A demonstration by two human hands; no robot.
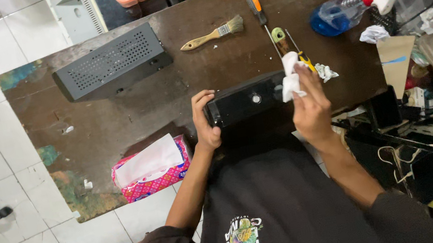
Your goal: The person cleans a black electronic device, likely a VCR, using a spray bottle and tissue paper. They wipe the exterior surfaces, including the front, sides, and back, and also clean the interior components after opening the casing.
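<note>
Over the black box (245, 99), right hand (310, 105) presses tissue (290, 76).

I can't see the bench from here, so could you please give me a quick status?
Left hand grips black box end. Right hand presses white tissue on it. Screwdrivers lie just behind.

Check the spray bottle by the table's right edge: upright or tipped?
Tipped. The spray bottle lies on its side on the table, red-and-white trigger head pointing right, blue base pointing left.
</note>
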